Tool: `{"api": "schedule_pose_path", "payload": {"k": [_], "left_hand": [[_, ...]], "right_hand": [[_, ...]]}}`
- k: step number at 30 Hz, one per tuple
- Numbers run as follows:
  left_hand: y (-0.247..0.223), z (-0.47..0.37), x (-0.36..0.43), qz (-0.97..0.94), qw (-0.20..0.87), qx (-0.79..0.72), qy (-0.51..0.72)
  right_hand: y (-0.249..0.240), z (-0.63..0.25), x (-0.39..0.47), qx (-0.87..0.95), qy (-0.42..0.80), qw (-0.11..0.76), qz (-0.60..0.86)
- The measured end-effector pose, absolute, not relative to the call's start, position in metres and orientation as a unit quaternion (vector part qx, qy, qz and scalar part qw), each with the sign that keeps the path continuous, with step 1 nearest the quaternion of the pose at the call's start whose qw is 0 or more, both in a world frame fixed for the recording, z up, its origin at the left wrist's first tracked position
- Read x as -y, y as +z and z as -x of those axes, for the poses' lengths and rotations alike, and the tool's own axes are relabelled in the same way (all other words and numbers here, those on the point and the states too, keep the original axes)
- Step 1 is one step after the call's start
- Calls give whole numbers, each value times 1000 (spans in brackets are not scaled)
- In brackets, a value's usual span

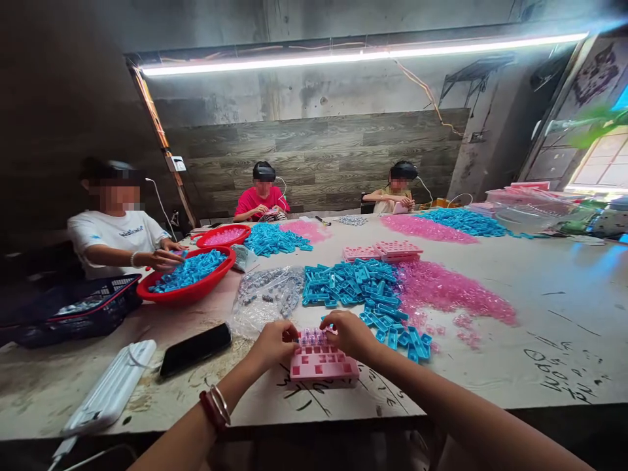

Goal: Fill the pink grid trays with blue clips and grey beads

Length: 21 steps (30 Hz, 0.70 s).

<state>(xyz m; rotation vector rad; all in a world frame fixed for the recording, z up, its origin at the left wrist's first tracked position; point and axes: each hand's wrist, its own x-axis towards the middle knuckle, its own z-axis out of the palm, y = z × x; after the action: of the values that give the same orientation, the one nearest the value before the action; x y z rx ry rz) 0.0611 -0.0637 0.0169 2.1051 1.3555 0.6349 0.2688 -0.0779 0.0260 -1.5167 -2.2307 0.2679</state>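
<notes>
The left hand [275, 343] curls narrowly at the left edge of the pink tray [324, 373], which is on the surface [490, 366]. Small clear pieces [314, 337] line its far part; nearer holes look unfilled, so it seems partly done. The right hand [350, 332] pinches narrowly opposite; I cannot tell whether either grips a piece. Loose blue pieces [350, 281] and pink pieces [451, 291] lie beyond, heaped.

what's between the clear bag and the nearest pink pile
A heap of blue plastic pieces lies between the clear bag and the pink pile, in the head view.
</notes>
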Motion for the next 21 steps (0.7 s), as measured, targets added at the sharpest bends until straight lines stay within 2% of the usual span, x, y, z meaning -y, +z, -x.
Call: {"api": "schedule_pose_path", "payload": {"k": [7, 21], "left_hand": [[19, -59, 63, -787, 286, -497, 229], [27, -60, 66, -808, 242, -501, 194]], "right_hand": [[25, -270, 75, 807, 99, 209, 544], [27, -273, 74, 816, 118, 229, 517]]}}
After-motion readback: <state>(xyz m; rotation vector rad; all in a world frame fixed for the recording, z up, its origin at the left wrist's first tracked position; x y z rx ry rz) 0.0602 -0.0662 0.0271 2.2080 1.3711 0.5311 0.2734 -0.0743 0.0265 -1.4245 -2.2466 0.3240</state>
